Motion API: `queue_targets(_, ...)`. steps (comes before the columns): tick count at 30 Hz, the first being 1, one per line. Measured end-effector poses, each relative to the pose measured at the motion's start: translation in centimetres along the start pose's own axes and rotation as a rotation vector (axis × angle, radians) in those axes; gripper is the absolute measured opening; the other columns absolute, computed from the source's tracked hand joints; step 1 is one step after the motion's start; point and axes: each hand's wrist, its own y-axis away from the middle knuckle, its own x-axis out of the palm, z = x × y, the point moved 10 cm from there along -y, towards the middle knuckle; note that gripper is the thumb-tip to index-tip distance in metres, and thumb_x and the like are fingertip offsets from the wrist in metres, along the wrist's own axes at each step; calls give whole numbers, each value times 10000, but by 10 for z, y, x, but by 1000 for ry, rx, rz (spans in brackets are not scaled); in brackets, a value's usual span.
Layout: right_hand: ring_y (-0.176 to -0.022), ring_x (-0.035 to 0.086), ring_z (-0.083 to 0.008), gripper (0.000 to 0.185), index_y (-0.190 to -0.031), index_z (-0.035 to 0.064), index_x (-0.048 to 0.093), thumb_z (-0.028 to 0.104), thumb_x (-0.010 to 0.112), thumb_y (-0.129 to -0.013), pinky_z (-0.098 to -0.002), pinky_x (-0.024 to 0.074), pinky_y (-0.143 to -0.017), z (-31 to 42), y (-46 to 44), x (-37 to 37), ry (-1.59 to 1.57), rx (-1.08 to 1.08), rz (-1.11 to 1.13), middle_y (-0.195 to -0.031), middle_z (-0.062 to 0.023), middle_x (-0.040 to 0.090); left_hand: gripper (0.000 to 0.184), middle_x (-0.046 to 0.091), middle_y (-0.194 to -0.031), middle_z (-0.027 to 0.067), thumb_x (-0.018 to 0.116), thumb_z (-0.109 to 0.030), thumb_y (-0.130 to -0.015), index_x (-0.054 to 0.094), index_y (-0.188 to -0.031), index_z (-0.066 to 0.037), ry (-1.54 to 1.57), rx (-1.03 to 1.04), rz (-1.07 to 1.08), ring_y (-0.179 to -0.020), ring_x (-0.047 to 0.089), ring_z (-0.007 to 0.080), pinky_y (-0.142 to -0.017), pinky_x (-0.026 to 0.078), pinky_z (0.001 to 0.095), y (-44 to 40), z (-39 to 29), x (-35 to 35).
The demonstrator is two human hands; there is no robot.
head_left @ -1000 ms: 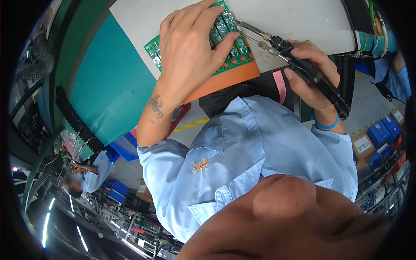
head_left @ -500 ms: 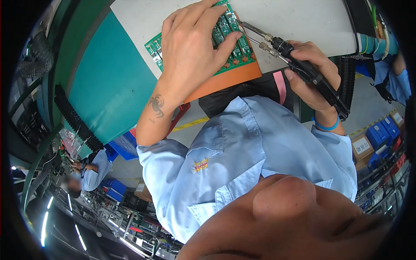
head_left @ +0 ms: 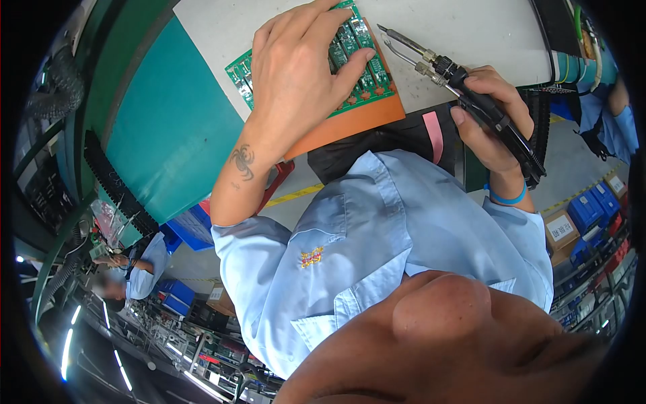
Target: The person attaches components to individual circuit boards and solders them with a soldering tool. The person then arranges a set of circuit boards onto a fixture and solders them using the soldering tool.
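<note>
My left hand (head_left: 291, 81) lies palm down with its fingers spread over a green circuit board (head_left: 372, 75), covering much of it. Its thumb rests on the board's components. Under the board is an orange plate (head_left: 350, 126) on a white work surface (head_left: 471, 30). My right hand (head_left: 490, 138) is closed round a black soldering tool (head_left: 494, 114) with a metal tip and a thin curved tube beside it. Both metal ends point up and left, off the board's right edge and apart from it.
A teal mat (head_left: 168, 141) extends to the left. Black fabric with a pink strip (head_left: 434, 137) lies below the work surface. Another person in blue (head_left: 149, 266) is at the lower left, with a further blue sleeve at the right edge. Blue bins (head_left: 587, 210) stand at the right.
My right hand has shifted slightly right with the soldering tool, and its metal ends have come away from the board's right edge. My left hand has hardly moved.
</note>
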Motion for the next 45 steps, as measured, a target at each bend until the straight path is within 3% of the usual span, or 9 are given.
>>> queue_targets(15,-887,672,-281,439,-1122,-21,673,-92,740,-694,-417,545,-967,7,-3,18,-4,-51,65,-897,-145,705,440,625,-1338,170,778,-192,-816,656,-1187,11,-55,-56,71,-1193,581,311,-1106,374,435,5,-1,-5)
queue_targets(26,-858,672,-275,450,-1118,-16,688,-79,752,-677,-393,549,-954,2,-6,20,59,9,54,-941,-155,722,441,615,-1352,170,782,-179,-808,655,-1185,11,-70,-50,63,-1202,573,304,-1119,362,441,8,4,-2)
queue_targets(31,-1045,672,-385,429,-1157,-31,646,-68,744,-742,-445,519,-947,0,-3,22,63,27,127,-1011,-207,703,442,620,-1349,170,784,-182,-808,657,-1183,14,-59,-50,63,-1204,574,300,-1121,362,436,7,4,-3)
queue_targets(36,-1024,670,-377,422,-1154,-31,645,-66,745,-745,-453,518,-953,2,-4,24,66,13,116,-1006,-205,701,441,626,-1343,169,787,-188,-807,663,-1181,10,-59,-48,57,-1200,580,301,-1116,367,433,8,3,-5)
queue_targets(41,-830,663,-261,440,-1115,-17,686,-86,744,-684,-371,553,-907,0,-5,20,53,39,47,-939,-156,720,441,633,-1337,167,790,-195,-806,668,-1179,6,-57,-46,50,-1196,586,302,-1112,372,430,7,3,-5)
queue_targets(45,-811,652,-249,440,-1118,-20,684,-84,747,-687,-337,547,-829,6,-2,11,-21,-15,-32,-959,-158,718,441,637,-1333,166,793,-200,-805,673,-1177,3,-47,-49,42,-1192,591,303,-1108,376,427,6,5,-4)
